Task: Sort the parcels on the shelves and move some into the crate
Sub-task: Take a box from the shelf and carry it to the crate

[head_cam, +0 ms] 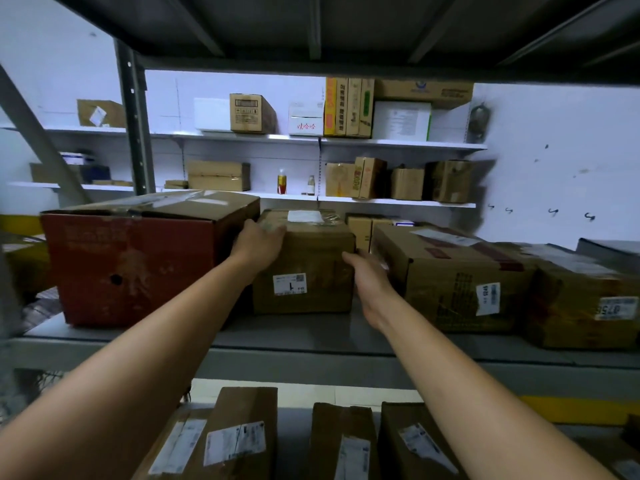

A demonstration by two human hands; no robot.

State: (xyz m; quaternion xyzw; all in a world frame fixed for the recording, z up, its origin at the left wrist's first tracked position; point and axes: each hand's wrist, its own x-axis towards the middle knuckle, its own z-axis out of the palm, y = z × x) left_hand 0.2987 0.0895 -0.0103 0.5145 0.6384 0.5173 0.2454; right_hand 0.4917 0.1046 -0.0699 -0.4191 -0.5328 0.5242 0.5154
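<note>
A small brown parcel (pixel 311 265) with a white label on its front stands on the grey metal shelf (pixel 311 341), between a big red-sided box (pixel 138 258) and a larger brown box (pixel 450 278). My left hand (pixel 259 242) grips the small parcel's upper left corner. My right hand (pixel 370 275) lies flat against its right side, in the gap beside the larger brown box. No crate is in view.
Another labelled brown box (pixel 585 306) sits at the far right of the shelf. Several labelled parcels (pixel 235 438) stand on the shelf below. White wall shelves (pixel 398 145) behind carry more boxes and two bottles. A dark shelf deck (pixel 311 26) hangs overhead.
</note>
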